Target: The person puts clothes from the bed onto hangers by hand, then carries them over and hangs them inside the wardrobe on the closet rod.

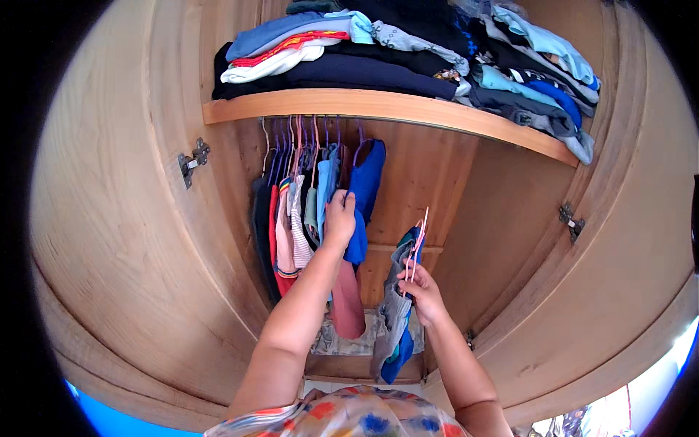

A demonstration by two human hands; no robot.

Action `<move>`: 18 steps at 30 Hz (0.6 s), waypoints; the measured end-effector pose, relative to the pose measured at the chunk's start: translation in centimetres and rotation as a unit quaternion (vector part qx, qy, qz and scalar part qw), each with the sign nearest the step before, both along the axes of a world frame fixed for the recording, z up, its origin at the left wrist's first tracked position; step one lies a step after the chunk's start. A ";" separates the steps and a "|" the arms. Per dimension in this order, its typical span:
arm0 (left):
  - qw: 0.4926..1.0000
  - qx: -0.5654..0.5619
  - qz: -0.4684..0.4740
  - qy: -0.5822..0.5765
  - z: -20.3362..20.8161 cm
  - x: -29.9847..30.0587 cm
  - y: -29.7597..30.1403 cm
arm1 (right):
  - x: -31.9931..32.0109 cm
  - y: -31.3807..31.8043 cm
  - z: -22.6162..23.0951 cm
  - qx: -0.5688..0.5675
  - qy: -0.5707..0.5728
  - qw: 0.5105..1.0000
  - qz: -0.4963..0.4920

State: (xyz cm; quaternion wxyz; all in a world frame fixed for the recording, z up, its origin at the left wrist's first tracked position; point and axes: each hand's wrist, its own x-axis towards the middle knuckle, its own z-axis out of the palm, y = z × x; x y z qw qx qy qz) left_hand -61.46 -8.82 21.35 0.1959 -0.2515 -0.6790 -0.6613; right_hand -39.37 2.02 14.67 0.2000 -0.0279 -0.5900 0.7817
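And here at the open wardrobe both hands are busy with the hanging clothes! The right hand (424,291) is closed in a pinch on a pink hanger (414,256), thumb and fingers drawn together, and from it droops a grey garment (394,317) with blue and teal cloth (391,371) close against it; one piece or two, there's no telling. All of that is out in front of the bare right side of the compartment, well apart from the row. Up goes the left arm, the left hand (339,218) at the near end of the hanging clothes (295,226), fingers partly curled against a bright blue garment (370,167); whether they truly grip the cloth cannot be told from here. The step in hand looks like handling the hangers one by one, one hand minding the row, the other managing the loose piece. And what does a next move call for? By the look of it, a steady hold on that thin pink frame, its hook turned upward, and an open space beneath the shelf (386,105), beside the purple hanger (360,133).
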 end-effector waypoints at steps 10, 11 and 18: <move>0.991 -0.045 0.124 0.033 0.2 -2.7 -5.1 | -2.5 -0.4 0.4 -0.014 0.000 0.999 0.035; 0.989 -0.063 0.135 0.022 0.3 -2.8 -5.6 | -2.6 -0.5 0.7 -0.004 -0.001 1.000 0.026; 0.997 -0.051 0.053 0.019 -0.1 1.5 -8.3 | -4.5 0.0 1.3 0.015 0.019 1.000 0.012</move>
